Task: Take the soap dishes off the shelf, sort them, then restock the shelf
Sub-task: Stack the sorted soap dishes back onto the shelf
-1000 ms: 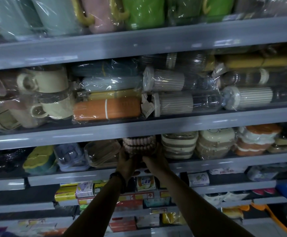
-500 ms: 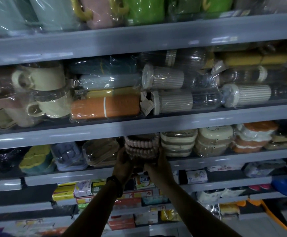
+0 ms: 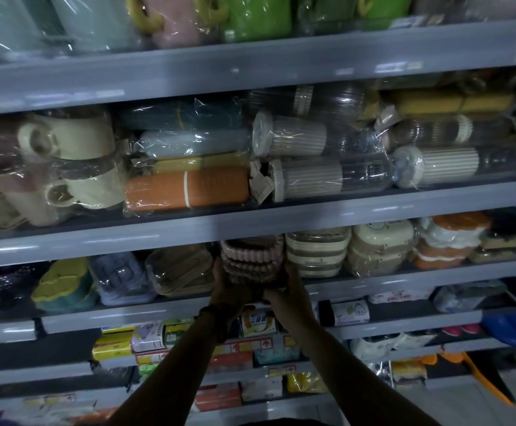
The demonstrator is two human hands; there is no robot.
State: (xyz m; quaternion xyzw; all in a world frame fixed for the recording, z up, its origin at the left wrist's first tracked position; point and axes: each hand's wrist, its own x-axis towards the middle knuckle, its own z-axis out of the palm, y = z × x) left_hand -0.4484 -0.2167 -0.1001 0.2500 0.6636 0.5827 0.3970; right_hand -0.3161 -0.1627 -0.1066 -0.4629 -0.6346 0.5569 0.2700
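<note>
Your left hand (image 3: 225,285) and right hand (image 3: 288,287) together grip one plastic-wrapped stack of pink ribbed soap dishes (image 3: 252,260) (fingers curled round its sides).

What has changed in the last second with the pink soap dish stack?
Very little. The pink soap dish stack seems to have come slightly forward, toward the shelf lip. The left hand and right hand grip its sides as before, and nothing was let go. The striped cream stack and the clear-wrapped dish beside it stayed put.
</note>
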